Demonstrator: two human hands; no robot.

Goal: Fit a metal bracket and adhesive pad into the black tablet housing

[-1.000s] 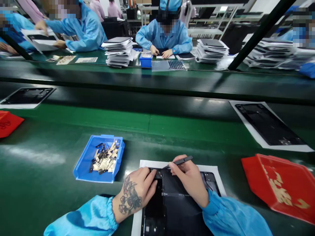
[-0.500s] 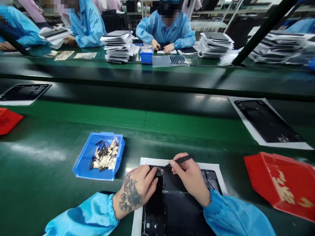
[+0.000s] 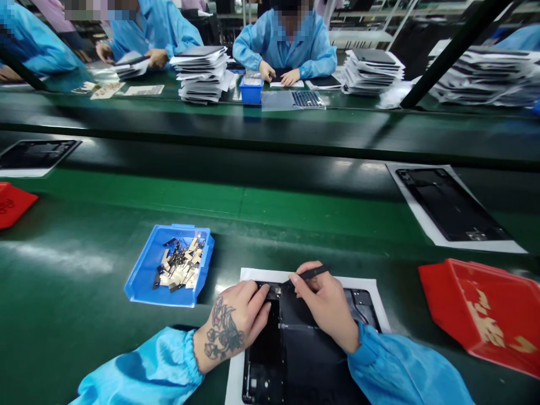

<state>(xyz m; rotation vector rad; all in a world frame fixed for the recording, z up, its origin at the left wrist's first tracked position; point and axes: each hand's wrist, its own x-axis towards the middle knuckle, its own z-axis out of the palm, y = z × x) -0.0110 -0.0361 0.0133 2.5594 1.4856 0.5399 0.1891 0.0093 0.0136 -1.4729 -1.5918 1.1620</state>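
An opened black tablet (image 3: 314,360) lies on a white sheet in front of me, its dark inside facing up. My left hand (image 3: 234,320) rests over its upper left corner, fingers bent and pressed on the top edge. Any small part under those fingertips is hidden. In a pinch, my right hand (image 3: 327,304) holds a slim black pointed tool (image 3: 315,272). Its tip points left and down at the tablet's top edge, close to a small shiny part (image 3: 276,290) beside my left fingertips. Whether the tip touches cannot be made out.
A blue bin (image 3: 141,281) left of the tablet holds small black and gold flex parts. At right stands a red bin (image 3: 439,292) with pale strips; another tablet (image 3: 455,205) lies behind it. Co-workers in blue sit across the bench, near stacked sheets (image 3: 201,76).
My hands keep nearly the same place; the small shiny part shows more clearly beside the left fingertips. Across the bench, a co-worker at left has moved a stack of sheets to the right.
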